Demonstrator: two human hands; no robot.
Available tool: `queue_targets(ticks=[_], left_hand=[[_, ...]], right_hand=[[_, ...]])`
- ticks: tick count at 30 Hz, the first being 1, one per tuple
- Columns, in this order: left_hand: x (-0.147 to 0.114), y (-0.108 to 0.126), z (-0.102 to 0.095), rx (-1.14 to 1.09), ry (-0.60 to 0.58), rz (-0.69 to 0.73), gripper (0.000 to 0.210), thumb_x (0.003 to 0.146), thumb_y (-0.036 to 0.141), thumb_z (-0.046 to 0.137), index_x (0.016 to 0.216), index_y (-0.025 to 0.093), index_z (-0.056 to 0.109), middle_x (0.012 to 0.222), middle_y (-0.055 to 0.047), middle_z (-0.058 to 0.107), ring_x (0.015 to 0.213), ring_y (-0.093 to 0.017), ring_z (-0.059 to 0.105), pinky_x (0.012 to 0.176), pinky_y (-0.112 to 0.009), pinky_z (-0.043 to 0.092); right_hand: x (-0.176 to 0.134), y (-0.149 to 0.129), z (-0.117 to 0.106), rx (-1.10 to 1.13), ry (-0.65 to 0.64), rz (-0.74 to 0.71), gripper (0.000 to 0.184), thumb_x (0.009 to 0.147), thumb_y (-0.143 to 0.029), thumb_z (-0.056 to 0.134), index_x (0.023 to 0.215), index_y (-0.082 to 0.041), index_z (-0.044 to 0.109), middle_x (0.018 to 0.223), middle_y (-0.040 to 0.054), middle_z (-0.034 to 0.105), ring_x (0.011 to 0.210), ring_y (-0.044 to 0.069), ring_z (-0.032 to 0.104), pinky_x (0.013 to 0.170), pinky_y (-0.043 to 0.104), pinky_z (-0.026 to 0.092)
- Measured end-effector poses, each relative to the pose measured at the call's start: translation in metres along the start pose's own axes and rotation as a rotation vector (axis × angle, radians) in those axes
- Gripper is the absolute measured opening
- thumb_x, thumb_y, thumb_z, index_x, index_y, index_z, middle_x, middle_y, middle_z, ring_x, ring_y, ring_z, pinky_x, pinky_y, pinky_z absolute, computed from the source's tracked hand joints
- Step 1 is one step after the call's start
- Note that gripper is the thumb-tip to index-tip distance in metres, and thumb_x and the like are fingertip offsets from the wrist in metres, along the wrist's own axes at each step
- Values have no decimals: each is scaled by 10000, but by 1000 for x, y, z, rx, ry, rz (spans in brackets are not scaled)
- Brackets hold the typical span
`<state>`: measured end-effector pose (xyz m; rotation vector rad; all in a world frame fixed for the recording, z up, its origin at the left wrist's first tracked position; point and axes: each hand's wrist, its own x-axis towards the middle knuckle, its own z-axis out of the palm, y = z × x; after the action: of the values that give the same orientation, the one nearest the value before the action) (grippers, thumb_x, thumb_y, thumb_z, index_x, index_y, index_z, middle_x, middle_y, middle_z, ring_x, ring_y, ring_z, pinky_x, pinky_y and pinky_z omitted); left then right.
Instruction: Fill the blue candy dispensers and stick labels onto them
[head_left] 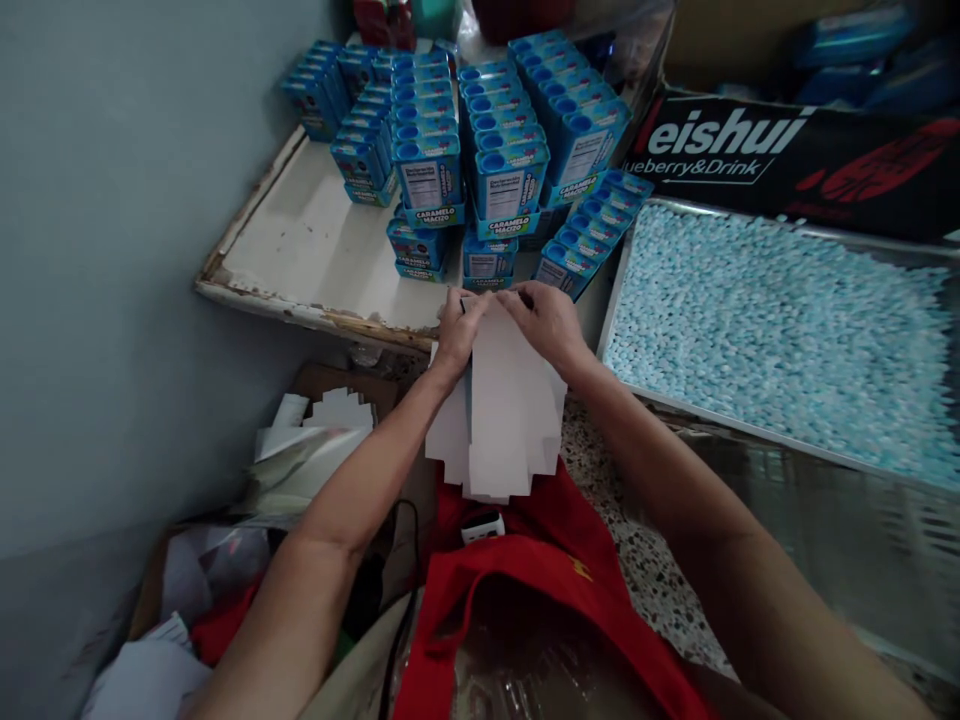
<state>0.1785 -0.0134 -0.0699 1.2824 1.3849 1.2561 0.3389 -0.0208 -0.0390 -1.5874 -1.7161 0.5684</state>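
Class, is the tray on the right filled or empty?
Filled: small pale blue pieces cover the tray almost edge to edge, though their depth cannot be told.

The scene is dimly lit in cool tones, with corners darkened and edges stretched. Soft shadows are cast on the counter (281, 225) toward eleven o'clock; faint glare is caught by clear plastic (517, 685) at six o'clock.

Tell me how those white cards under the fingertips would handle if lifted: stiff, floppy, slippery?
The white cards are probably fairly stiff: the top one lies flat with straight edges. They seem light, since their edges look thin. Pieces might slide apart, as they overlap unevenly with staggered lower ends.
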Motion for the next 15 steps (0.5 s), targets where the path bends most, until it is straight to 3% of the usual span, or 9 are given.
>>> queue_targets(ticks=[4, 6, 9, 11, 15], left_hand=[[5, 1, -13, 126, -179, 69, 237, 768, 123, 677, 926, 234, 542, 843, 4, 587, 841, -198, 577, 805, -321, 472], [8, 4, -17, 194, -241, 136, 184, 790, 125, 627, 908, 235, 539, 824, 1, 577, 819, -200, 565, 807, -334, 473], [12, 11, -21, 313, -313, 191, 117, 840, 155, 572, 922, 231, 535, 839, -15, 583, 836, -212, 567, 843, -358, 480], [15, 17, -23, 387, -375, 195, 156, 843, 146, 533, 977, 224, 539, 907, -34, 600, 897, -225, 582, 884, -372, 482], [18, 26, -23, 555, -454, 201, 269, 799, 84, 479, 1023, 210, 560, 1034, -76, 621, 1030, -251, 591, 963, -393, 473]], right_hand=[[10, 2, -5, 31, -84, -24, 274, 934, -404, 614, 899, -182, 772, 912, 100, 755, 882, 245, 663, 788, 350, 473], [11, 3, -7, 80, -97, 4, 348, 955, -449, 587, 815, -174, 748, 804, 68, 713, 796, 214, 638, 739, 333, 456], [14, 3, -8, 171, -80, 150, 507, 976, -577, 530, 698, -179, 675, 614, 9, 571, 618, 156, 530, 614, 299, 398], [21, 4, -8, 251, -119, 265, 482, 919, -593, 629, 653, -191, 635, 558, -18, 508, 554, 128, 471, 557, 276, 376], [40, 4, -10, 392, -328, 405, 306, 752, -403, 854, 647, -190, 659, 564, -19, 566, 531, 111, 491, 536, 243, 422]])
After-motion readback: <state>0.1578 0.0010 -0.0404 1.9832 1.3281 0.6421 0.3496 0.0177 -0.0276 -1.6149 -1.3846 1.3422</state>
